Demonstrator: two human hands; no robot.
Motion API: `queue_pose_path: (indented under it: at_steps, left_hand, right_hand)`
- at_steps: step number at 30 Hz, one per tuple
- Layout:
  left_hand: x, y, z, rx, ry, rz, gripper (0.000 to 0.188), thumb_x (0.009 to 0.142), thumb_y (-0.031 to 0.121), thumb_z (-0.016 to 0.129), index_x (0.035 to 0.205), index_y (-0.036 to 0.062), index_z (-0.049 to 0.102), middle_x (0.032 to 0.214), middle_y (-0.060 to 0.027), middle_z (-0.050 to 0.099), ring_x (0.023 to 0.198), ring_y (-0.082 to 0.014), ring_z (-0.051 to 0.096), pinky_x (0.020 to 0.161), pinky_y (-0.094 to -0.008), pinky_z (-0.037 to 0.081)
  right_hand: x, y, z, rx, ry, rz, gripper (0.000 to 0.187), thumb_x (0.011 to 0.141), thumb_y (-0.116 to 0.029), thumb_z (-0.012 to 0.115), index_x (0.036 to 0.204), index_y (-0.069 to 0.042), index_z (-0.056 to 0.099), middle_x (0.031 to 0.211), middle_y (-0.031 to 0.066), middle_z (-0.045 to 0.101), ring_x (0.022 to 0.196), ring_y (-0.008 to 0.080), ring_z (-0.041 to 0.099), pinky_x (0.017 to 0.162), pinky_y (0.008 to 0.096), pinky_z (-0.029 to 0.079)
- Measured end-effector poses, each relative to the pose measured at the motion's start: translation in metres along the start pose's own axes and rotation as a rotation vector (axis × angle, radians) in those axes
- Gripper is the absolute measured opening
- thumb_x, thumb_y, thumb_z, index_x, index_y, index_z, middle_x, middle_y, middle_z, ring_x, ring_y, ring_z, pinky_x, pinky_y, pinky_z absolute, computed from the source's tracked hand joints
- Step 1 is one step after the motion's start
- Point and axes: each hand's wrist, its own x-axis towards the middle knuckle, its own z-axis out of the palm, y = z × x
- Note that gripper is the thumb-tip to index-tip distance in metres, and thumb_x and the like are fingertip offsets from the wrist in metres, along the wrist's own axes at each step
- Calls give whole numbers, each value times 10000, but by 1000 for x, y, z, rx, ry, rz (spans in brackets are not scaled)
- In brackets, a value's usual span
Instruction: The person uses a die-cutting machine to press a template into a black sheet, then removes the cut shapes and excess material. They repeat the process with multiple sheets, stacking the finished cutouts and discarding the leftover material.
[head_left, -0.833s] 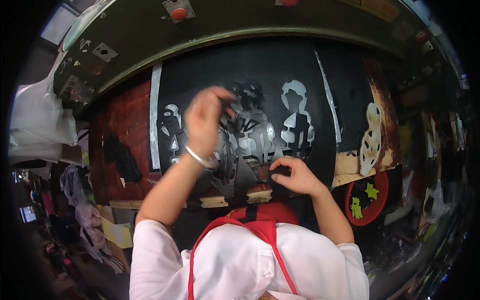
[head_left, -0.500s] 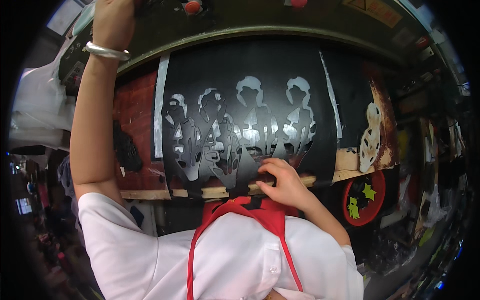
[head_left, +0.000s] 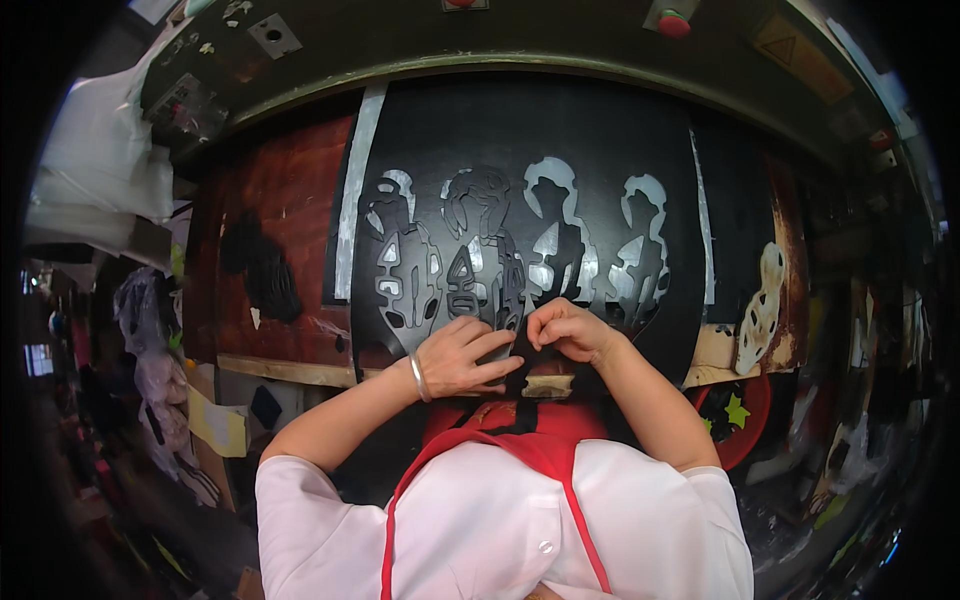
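1. Head view, looking down: black sheet [head_left: 540, 120] flat on the worktable [head_left: 295, 180], four sole-shaped cut-outs in a row, silvery surface visible through the gaps.
2. Left hand [head_left: 468, 358], bracelet [head_left: 419, 378] at wrist: open, palm down, fingers spread over the lower end of the second cut-out from the left [head_left: 480, 260].
3. Right hand [head_left: 570, 332]: fingers curled, just beside the left fingertips; cannot tell whether gripping anything.
4. To work well, press lightly with the left palm, close to the right fingertips, to steady the sheet.
5. Lift any loose strip slowly; probably floppy, perhaps easily torn at narrow bridges.
6. Mind the right elbow near the red bowl [head_left: 764, 425] and white sole-shaped piece [head_left: 763, 305].
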Motion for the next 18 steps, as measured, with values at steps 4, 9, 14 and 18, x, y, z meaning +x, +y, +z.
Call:
queue_pose_path:
  at_steps: [4,9,14,18]
  left_hand:
    - [30,-8,-30,-345,418,-338,143,852,21,621,992,41,643,966,-90,644,825,-215,624,706,-305,508]
    - [88,-68,-168,-576,1040,-621,204,961,205,565,979,14,633,891,-33,665,597,-52,511,548,-200,426]
    - [121,-100,-283,-275,1101,-450,191,953,229,594,926,51,657,729,15,617,543,-37,512,468,-181,377]
    - [115,-99,-281,25,962,-269,196,950,241,601,881,69,666,690,30,599,527,-33,495,459,-187,376]
  right_hand:
    - [-8,-9,31,-309,236,-15,148,785,-57,625,897,35,656,881,79,663,770,130,599,743,227,449]
    - [-35,-28,86,-1451,470,-53,292,750,-143,709,996,-2,640,980,177,618,931,365,597,819,413,500]
    - [-18,-17,109,-1349,442,-292,259,758,-149,716,966,-13,643,991,170,621,944,347,600,819,403,500]
    - [27,6,98,-1012,348,-114,240,772,-192,730,914,-15,653,930,121,637,825,216,609,741,314,493]
